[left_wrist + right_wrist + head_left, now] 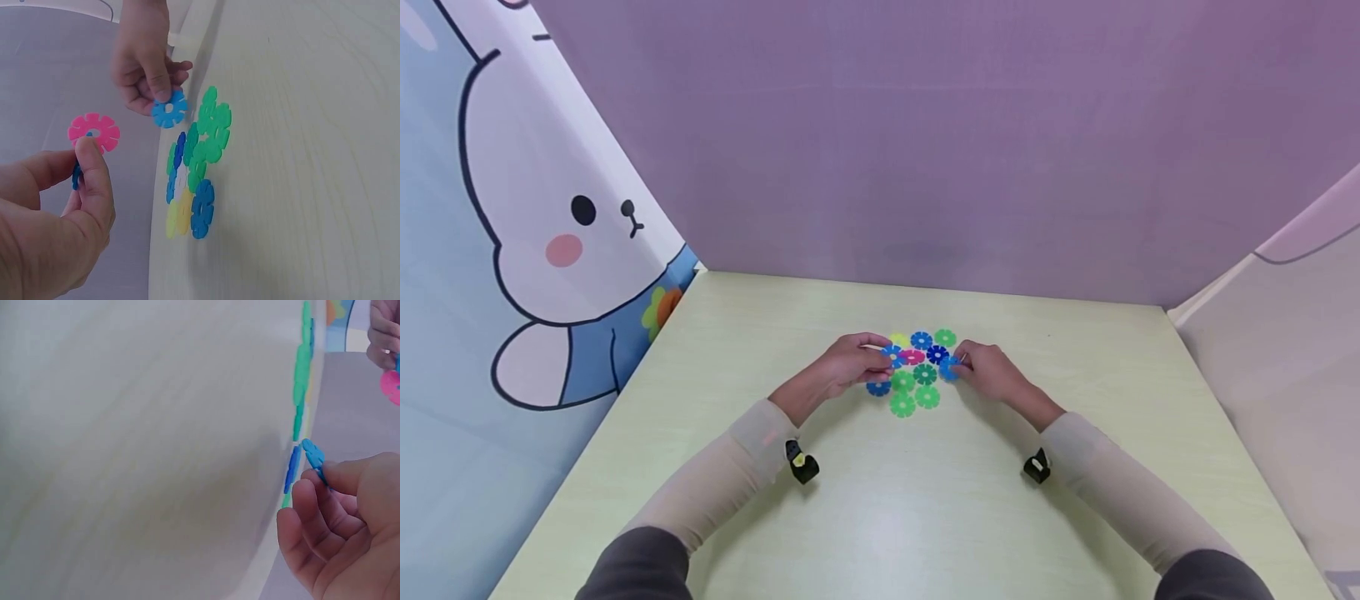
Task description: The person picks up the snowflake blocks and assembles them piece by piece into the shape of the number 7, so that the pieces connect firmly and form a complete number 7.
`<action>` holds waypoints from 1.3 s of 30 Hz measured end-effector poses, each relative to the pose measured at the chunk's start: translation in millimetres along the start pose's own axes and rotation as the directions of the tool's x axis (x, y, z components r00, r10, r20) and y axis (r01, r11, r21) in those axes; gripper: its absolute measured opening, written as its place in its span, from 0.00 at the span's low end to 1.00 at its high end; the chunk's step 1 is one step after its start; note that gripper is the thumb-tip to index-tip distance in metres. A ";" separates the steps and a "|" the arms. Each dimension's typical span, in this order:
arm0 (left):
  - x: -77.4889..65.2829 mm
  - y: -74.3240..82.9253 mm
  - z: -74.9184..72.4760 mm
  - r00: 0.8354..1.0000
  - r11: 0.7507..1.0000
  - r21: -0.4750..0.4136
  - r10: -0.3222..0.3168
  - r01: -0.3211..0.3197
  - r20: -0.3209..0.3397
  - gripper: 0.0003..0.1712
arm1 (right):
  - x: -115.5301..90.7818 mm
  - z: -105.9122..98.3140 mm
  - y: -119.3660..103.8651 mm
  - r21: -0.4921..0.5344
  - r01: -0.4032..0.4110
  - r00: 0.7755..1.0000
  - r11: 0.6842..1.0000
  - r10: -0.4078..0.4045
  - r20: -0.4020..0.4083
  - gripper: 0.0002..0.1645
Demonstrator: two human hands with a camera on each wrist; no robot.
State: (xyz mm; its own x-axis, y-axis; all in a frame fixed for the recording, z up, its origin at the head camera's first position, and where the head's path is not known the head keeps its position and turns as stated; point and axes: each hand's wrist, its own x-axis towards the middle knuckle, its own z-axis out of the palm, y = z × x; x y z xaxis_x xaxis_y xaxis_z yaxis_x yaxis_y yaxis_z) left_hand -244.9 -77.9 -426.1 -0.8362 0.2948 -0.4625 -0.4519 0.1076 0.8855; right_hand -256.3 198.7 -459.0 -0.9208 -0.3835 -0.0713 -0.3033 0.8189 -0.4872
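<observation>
My left hand (848,364) pinches a blue notched plastic disc (76,177) between thumb and fingers. A pink disc (109,131) is slotted crosswise into that blue one; the joint is partly behind the thumb. Opposite, my right hand (992,372) pinches a light blue disc (179,115) by its edge, seen nearly edge-on in the right wrist view. Both hands are raised over a cluster of flat discs, among them a dark blue disc (937,355), a dark green disc (924,367) and light green discs (903,412). The pink and light blue discs are apart.
The pale wooden table (880,508) spreads out on all sides of the discs. Behind it stands a purple cloth wall (925,167), and a rabbit-print cloth (527,208) hangs at the left. A black wrist camera (805,469) sits under the left forearm.
</observation>
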 end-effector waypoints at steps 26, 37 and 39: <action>-0.4 -0.1 -1.5 1.000 1.000 0.000 0.008 -0.008 -0.011 0.23 | -6.9 -13.3 -14.9 0.446 -0.018 0.999 0.895 0.001 0.038 0.16; -0.7 -0.5 -0.6 1.000 1.000 0.002 0.012 -0.012 -0.010 0.23 | -9.8 -14.8 -21.4 0.527 -0.021 0.997 0.850 -0.022 0.074 0.17; -0.6 -0.9 -0.3 1.000 1.000 0.004 0.016 -0.016 -0.008 0.23 | -9.8 -14.3 -21.9 0.533 -0.017 0.997 0.846 -0.027 0.075 0.17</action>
State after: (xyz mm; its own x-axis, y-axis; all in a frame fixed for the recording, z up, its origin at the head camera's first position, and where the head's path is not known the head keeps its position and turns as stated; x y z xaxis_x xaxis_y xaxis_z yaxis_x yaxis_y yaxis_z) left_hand -244.1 -78.4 -426.7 -0.8458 0.2893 -0.4483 -0.4371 0.1062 0.8931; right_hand -244.1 190.6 -435.1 -0.8910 -0.4369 -0.1233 -0.1103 0.4718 -0.8748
